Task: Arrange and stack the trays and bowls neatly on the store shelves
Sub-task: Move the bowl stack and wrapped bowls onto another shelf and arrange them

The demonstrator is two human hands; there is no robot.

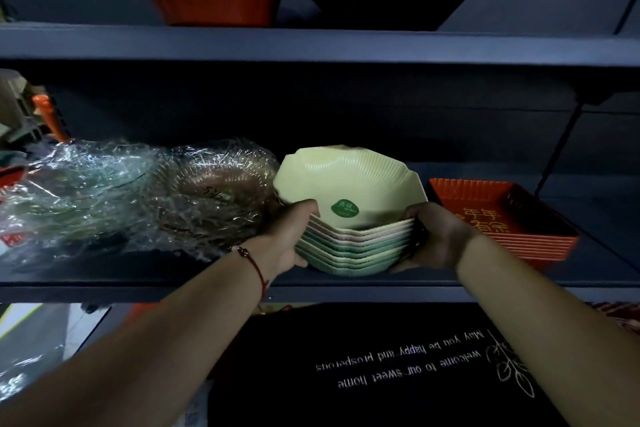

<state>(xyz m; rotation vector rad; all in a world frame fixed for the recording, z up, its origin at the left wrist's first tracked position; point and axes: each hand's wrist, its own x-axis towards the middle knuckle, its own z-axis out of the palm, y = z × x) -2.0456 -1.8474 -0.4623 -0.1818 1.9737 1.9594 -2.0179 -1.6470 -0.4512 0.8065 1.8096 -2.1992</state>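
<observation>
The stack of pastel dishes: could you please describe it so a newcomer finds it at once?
On the middle shelf, the stack of pastel dishes sits between a plastic-wrapped bundle and red trays. Alone, it is pale green and ribbed.

- Dark blue-grey shelving fills the view; the upper shelf (311, 45) runs across the full width as a thick board with a pale front edge.
- The middle shelf (138, 276) lies below it, its front lip catching a little light.
- The back wall (346, 114) behind the shelves is the same dark colour and sits in deep shadow.
- A thin dark bracket strut (561, 146) slants down from under the upper shelf at the right.
- The light is dim and falls from the front, leaving the shelf recesses nearly black.
- At lower left a pale, glossy floor (34, 333) shows beneath the shelving.
</observation>
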